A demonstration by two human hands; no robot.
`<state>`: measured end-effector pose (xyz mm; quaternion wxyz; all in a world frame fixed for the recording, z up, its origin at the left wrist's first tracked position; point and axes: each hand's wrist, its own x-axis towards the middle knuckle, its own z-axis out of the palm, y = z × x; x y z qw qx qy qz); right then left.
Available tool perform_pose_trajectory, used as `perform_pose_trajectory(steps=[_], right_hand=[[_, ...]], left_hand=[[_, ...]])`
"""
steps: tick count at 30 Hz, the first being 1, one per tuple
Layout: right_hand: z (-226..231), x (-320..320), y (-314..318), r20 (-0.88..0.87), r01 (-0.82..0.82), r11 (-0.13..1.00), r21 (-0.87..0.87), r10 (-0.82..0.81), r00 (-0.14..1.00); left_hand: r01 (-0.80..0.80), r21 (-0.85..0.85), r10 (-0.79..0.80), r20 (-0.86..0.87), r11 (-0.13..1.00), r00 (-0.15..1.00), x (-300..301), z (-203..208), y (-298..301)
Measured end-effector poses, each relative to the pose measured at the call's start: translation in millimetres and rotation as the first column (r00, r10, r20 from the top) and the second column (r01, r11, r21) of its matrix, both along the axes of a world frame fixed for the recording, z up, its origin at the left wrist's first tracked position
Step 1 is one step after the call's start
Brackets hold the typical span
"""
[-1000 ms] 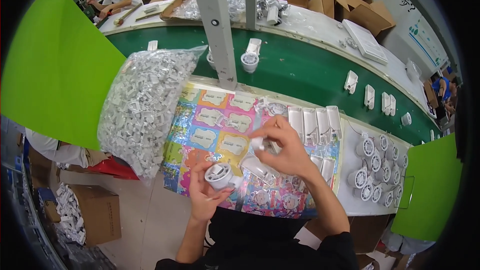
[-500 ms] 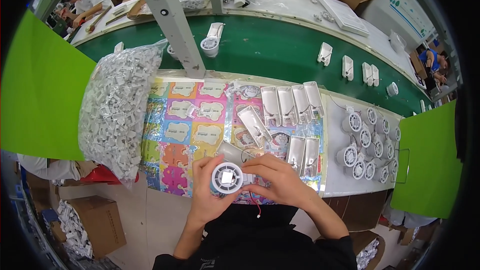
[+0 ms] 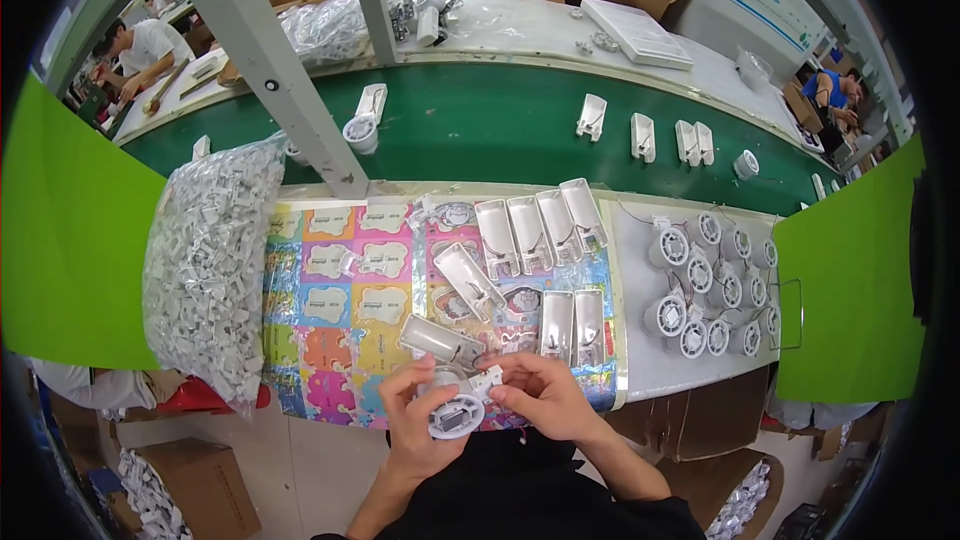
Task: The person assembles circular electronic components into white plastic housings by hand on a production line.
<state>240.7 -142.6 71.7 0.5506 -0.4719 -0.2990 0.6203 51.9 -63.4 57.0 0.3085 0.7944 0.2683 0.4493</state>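
At the table's near edge my left hand (image 3: 412, 425) is closed around a round white lamp head (image 3: 456, 422), a cup with a spoked rim and a grey-white block in its middle. My right hand (image 3: 545, 392) pinches a small white plastic bracket (image 3: 486, 381) against the lamp head's side. Whether the two are joined cannot be seen. Just beyond my fingers lies a white trough-shaped case (image 3: 440, 342) with a thin wire. Another such case (image 3: 469, 281) rests at a slant farther off, and several more stand in a row to its right.
Many finished-looking lamp heads (image 3: 667, 315) with wires stand on the white right-hand tabletop (image 3: 640, 365). A bulging clear bag of small white parts (image 3: 210, 275) sits at left. Behind runs a green conveyor belt (image 3: 480, 120), with a grey post (image 3: 268, 85) before it. Green panels flank both sides.
The lamp head has tilted so its spoked face leans toward me, and the bracket now shows above its side. My view has shifted, so the whole scene sits lower and farther left.
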Motion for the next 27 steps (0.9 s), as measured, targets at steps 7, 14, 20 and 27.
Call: perform_pose_trajectory(steps=[7, 14, 20, 27], right_hand=[[28, 0, -3, 0.730, -0.149, 0.971, 0.188, -0.037, 0.683], [19, -17, -2, 0.612, 0.013, 0.984, 0.179, -0.122, 0.781], [23, -17, -4, 0.637, -0.112, 0.952, 0.284, -0.100, 0.764], [24, -18, -8, 0.566, -0.082, 0.970, 0.231, -0.065, 0.822]], left_hand=[[0.442, -0.632, -0.238, 0.384, 0.637, 0.892, -3, 1, 6], [0.238, -0.534, -0.167, 0.178, 0.811, 0.970, 0, 1, 6], [0.345, -0.624, -0.112, 0.382, 0.701, 0.917, -9, -10, 5], [0.453, -0.709, -0.037, 0.517, 0.541, 0.855, -8, -9, 0]])
